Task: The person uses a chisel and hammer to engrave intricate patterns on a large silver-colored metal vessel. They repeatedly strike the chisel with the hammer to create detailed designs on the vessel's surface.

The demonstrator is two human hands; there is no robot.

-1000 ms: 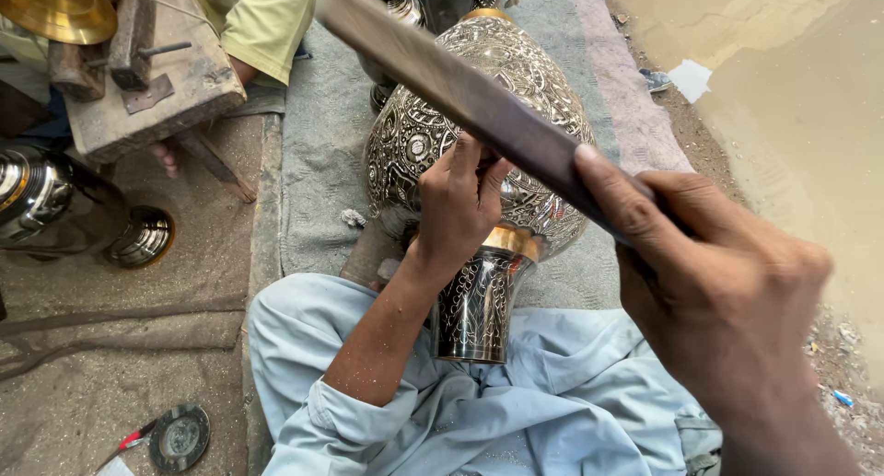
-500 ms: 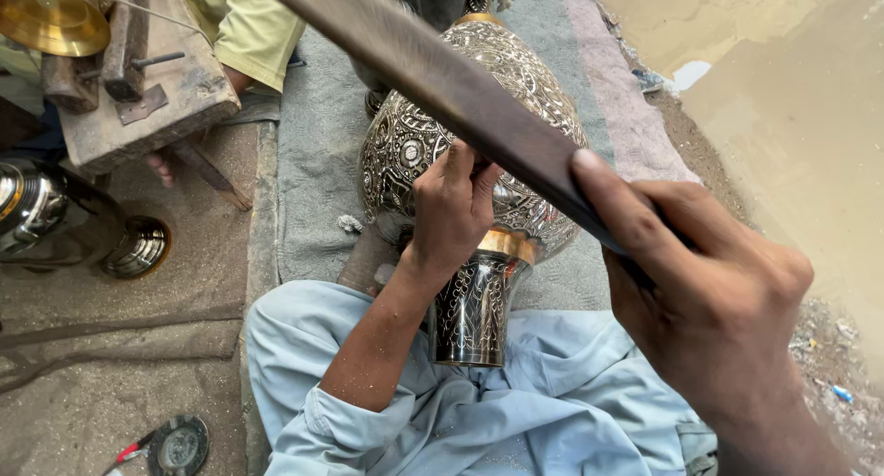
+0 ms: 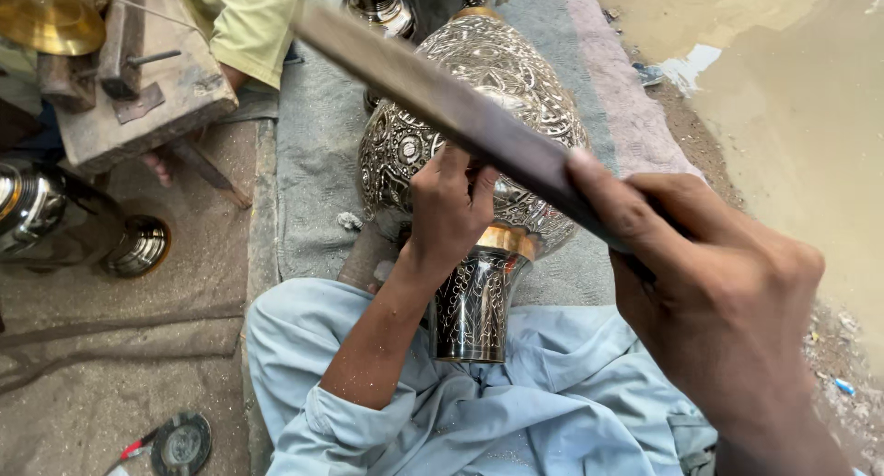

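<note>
**Engraved vase lies across the lap**

While the grey mat (image 3: 318, 163) covers the ground, the engraved metal vase (image 3: 479, 98) lies on its side on it, its neck (image 3: 474, 301) resting on the person's pale blue clothing (image 3: 516, 412). The right hand (image 3: 727, 310) is clenched around a long flat dark bar (image 3: 442, 98) held slanting above the vase; its far end is blurred. The left hand (image 3: 447, 209) presses on the vase's belly with curled fingers; whatever it may hold is hidden. A second person's yellow sleeve (image 3: 249, 25) is cut off at the top.
</note>
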